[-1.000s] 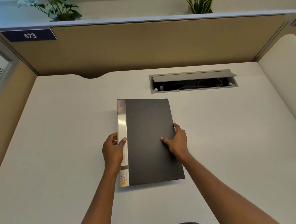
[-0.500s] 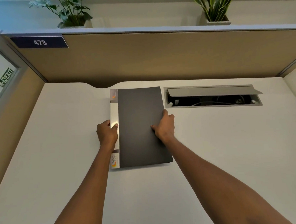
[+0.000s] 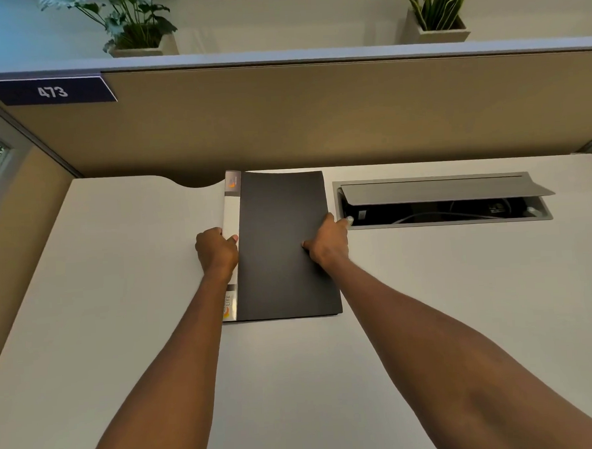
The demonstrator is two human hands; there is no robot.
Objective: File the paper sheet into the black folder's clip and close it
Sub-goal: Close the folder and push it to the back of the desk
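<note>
The black folder (image 3: 281,238) lies closed and flat on the white desk (image 3: 120,302), its far edge against the partition. A white labelled spine runs down its left side. My left hand (image 3: 217,250) grips that spine edge about halfway along, thumb on top. My right hand (image 3: 326,243) holds the folder's right edge, thumb on the cover and fingers curled at the edge. No paper sheet shows; the inside of the folder and its clip are hidden.
An open cable tray (image 3: 441,201) with a raised grey lid is sunk into the desk just right of the folder. A tan partition (image 3: 316,120) with a "473" plate (image 3: 51,91) closes off the back. Two potted plants (image 3: 136,26) stand on its ledge.
Both hands have slid the closed folder away from me across the desk, up to the partition and beside the cable tray. Their hold on it looks the same.
</note>
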